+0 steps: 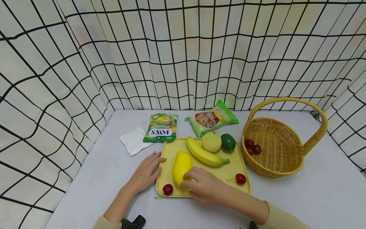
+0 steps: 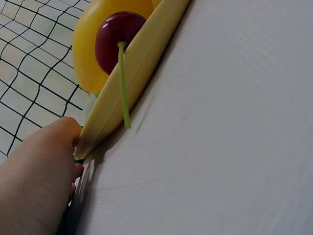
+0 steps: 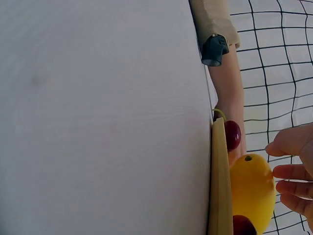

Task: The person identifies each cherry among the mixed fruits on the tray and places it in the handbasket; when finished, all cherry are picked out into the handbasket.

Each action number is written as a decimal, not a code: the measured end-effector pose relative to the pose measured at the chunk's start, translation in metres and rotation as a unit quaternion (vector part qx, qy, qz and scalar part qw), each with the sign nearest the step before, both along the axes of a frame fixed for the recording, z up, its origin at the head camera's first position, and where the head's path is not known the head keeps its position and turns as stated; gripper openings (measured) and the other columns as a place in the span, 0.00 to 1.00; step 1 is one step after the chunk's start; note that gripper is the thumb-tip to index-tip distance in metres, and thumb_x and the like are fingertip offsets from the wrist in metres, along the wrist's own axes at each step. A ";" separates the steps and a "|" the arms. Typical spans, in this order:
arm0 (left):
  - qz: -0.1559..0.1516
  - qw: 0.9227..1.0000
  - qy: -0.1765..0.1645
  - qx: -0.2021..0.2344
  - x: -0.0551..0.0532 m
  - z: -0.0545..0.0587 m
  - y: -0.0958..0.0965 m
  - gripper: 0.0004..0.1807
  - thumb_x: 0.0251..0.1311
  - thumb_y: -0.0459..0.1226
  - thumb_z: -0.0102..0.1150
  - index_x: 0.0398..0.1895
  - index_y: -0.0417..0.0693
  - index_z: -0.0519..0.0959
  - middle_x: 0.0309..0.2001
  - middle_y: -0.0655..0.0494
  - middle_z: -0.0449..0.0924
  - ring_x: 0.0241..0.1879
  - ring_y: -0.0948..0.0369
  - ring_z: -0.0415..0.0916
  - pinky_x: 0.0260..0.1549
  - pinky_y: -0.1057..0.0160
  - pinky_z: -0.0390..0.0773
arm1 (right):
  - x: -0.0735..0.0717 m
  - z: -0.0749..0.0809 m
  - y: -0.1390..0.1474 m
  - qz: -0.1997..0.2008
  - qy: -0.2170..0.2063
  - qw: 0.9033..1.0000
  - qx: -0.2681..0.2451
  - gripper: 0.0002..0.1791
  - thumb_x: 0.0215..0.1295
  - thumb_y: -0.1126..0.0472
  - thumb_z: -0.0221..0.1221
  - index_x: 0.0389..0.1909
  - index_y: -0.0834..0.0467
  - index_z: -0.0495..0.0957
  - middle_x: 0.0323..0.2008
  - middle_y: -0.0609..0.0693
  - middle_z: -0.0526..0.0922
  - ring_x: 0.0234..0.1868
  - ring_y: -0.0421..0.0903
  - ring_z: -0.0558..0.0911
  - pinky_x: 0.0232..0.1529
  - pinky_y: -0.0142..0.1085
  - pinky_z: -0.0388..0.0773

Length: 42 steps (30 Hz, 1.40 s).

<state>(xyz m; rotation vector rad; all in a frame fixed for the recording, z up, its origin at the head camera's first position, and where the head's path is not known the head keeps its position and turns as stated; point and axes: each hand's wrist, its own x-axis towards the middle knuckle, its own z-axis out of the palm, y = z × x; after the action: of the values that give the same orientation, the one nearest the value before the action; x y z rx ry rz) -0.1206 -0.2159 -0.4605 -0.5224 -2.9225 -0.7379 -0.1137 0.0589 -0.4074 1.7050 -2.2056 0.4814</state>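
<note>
A yellow mango lies on the left part of a yellow tray. My right hand is over its lower right side, fingers bent loosely; in the right wrist view the fingertips are at the mango's surface and the thumb stands apart from it. My left hand rests at the tray's left edge, with index finger and thumb touching the rim. One cherry sits in the front left corner, its stem over the rim. Also on the tray are a banana, a pale green round fruit, a dark green fruit and another cherry.
A wicker basket with a tall handle stands right of the tray, several cherries inside. Behind the tray lie a green FOX'S bag and a green snack packet. A white square lies at left. Black netting surrounds the table.
</note>
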 end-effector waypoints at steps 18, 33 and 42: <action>0.002 1.000 0.002 -0.005 -0.001 0.002 0.001 0.18 0.64 0.43 0.48 0.57 0.55 0.71 0.67 0.51 0.58 0.68 0.52 0.47 0.63 0.47 0.50 | 0.011 -0.002 -0.032 0.065 0.060 0.995 0.038 0.11 0.59 0.58 0.59 0.44 0.52 0.78 0.49 0.49 0.75 0.54 0.43 0.69 0.61 0.29 0.59; -0.001 1.000 0.005 -0.005 -0.002 0.001 0.002 0.18 0.64 0.42 0.48 0.56 0.54 0.71 0.67 0.51 0.58 0.68 0.52 0.48 0.63 0.46 0.50 | 0.008 -0.009 -0.053 0.063 0.107 0.988 0.092 0.11 0.65 0.56 0.54 0.47 0.50 0.75 0.53 0.47 0.73 0.59 0.44 0.66 0.66 0.33 0.50; 0.003 1.000 0.002 -0.008 -0.001 0.001 0.001 0.18 0.64 0.42 0.48 0.57 0.54 0.71 0.67 0.51 0.58 0.68 0.51 0.48 0.63 0.46 0.50 | 0.005 -0.012 -0.056 0.052 0.126 0.985 0.109 0.11 0.63 0.55 0.56 0.46 0.49 0.74 0.50 0.46 0.73 0.57 0.45 0.66 0.66 0.37 0.51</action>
<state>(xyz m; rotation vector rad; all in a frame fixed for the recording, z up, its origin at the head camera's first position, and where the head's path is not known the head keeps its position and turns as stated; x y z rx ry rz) -0.1214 -0.2147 -0.4596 -0.5145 -2.9268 -0.7125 -0.1083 0.0026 -0.4194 1.8805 -2.0563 0.0422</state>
